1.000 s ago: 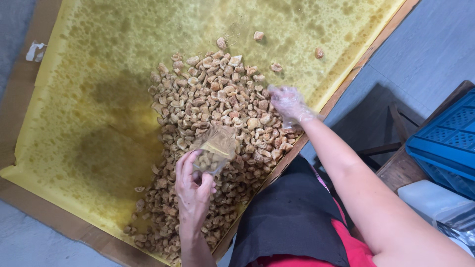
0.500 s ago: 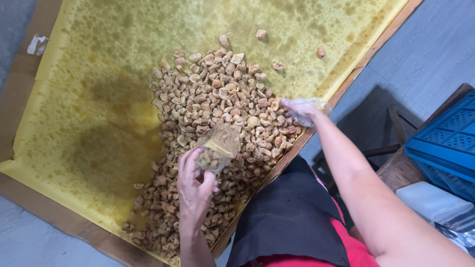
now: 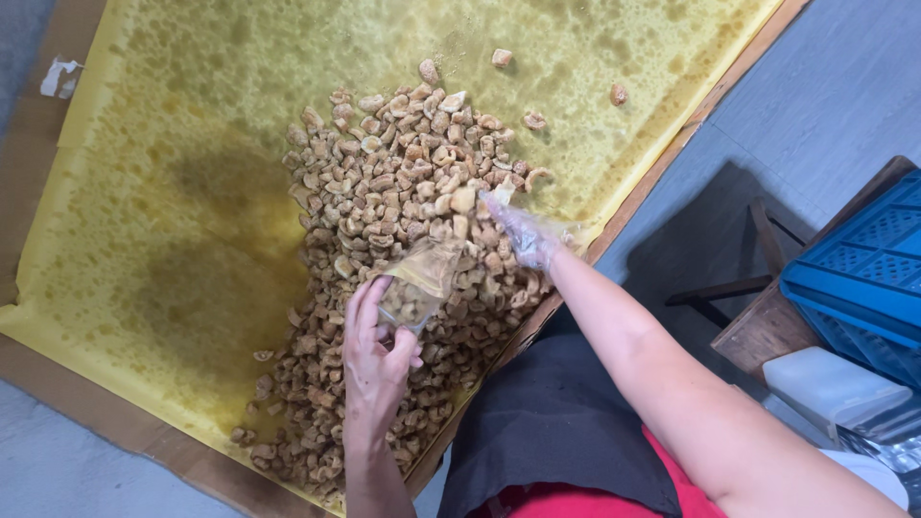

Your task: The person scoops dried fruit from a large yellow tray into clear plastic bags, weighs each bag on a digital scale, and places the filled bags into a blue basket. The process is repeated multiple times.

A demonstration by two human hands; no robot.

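Your right hand (image 3: 523,235), wrapped in a thin plastic glove, blurs against the pile of tan fried pieces (image 3: 403,240), so you cannot tell how its fingers stand. Your left hand (image 3: 376,350) clamps a small clear bag (image 3: 422,283), partly filled, over the pile on oil-stained yellow paper (image 3: 173,221); a blue crate (image 3: 863,278) sits cut off at right.

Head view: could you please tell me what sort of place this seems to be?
Probably a small food workshop where snacks are packed by hand. A heap of fried pieces lies on oil-stained yellow paper, the left hand holds a clear bag, and a blue crate stands beside.
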